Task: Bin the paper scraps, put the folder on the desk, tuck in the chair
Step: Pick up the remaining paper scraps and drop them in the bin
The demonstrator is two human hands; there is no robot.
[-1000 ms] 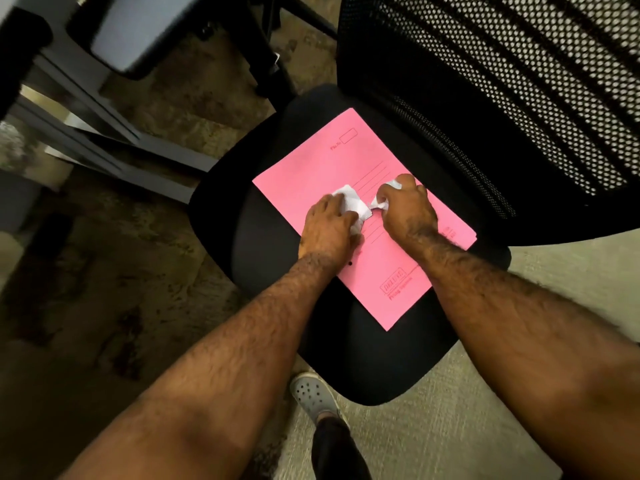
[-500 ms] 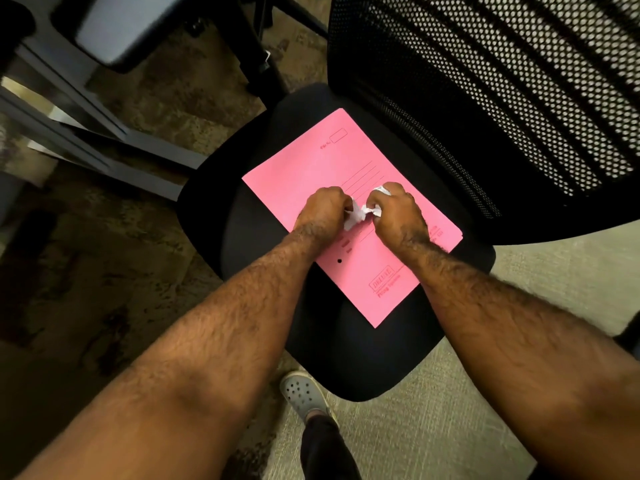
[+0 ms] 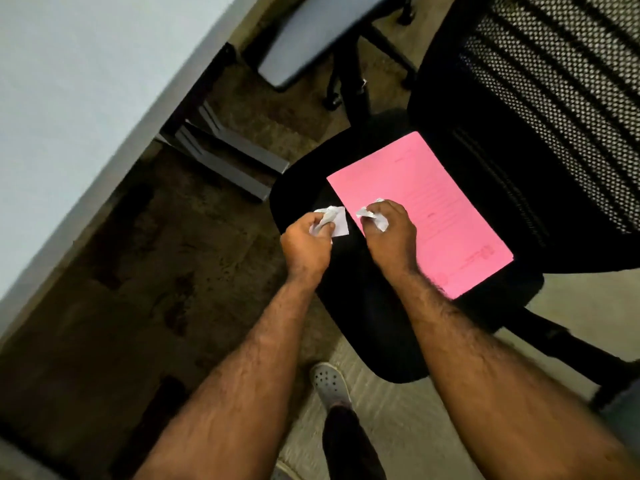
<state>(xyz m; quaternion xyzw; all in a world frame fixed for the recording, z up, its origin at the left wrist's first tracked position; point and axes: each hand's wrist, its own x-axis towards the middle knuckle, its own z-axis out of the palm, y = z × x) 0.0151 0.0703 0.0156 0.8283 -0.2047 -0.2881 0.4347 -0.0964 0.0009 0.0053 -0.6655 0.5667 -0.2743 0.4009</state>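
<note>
A pink folder (image 3: 429, 209) lies flat on the seat of a black mesh-backed office chair (image 3: 367, 327). My left hand (image 3: 306, 245) is closed around crumpled white paper scraps (image 3: 330, 219), lifted above the seat's left part. My right hand (image 3: 389, 233) grips another white paper scrap (image 3: 372, 214) over the folder's near-left edge. The two hands are a small gap apart. The white desk top (image 3: 69, 109) fills the upper left. No bin is in view.
A grey-seated second chair (image 3: 311, 39) stands beyond the black chair. Dark metal desk legs (image 3: 228, 157) run under the desk. My foot in a grey clog (image 3: 329, 384) is on the floor just before the seat. Dark stained carpet lies left, pale carpet right.
Both hands have lifted off the folder with the scraps and moved left and apart. The view has swung left, bringing the desk top into sight.
</note>
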